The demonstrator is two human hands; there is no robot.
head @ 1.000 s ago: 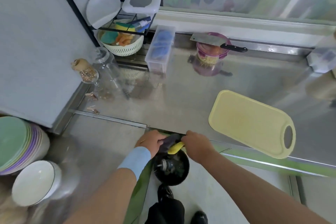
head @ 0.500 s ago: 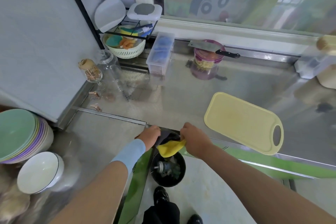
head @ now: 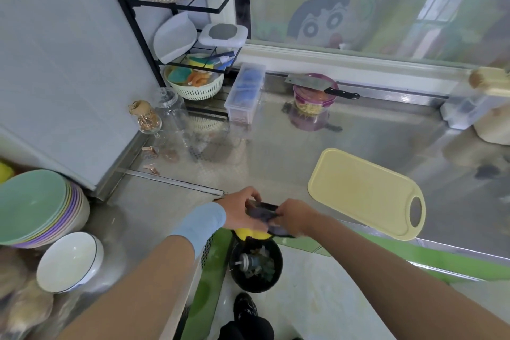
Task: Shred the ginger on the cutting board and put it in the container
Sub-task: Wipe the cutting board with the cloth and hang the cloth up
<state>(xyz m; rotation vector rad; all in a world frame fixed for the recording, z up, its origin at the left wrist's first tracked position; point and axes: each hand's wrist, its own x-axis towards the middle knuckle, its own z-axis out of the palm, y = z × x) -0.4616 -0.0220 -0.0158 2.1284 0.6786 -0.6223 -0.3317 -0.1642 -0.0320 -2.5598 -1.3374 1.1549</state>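
A black bin [head: 255, 268] stands on the floor; above it, at the table [head: 276, 152] edge, the left hand [head: 238, 211] and the right hand [head: 295, 218] curl their fingers round a blurred dark object [head: 260, 208], with a yellow cloth [head: 251, 233] beneath; the cutting board [head: 361, 190] lies just right; far back, the purple container [head: 313, 103] shows pale shreds, a cleaver [head: 309, 83] across its rim.

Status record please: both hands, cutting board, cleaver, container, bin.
left hand: grips a dark object at the counter edge
right hand: grips the same dark object
yellow cloth: just below the hands, holder unclear
cutting board: flat on counter, no ginger visible on it
cleaver: laid across the container rim, at the back
purple container: pale shreds inside
bin: on floor below the hands, open, scraps inside
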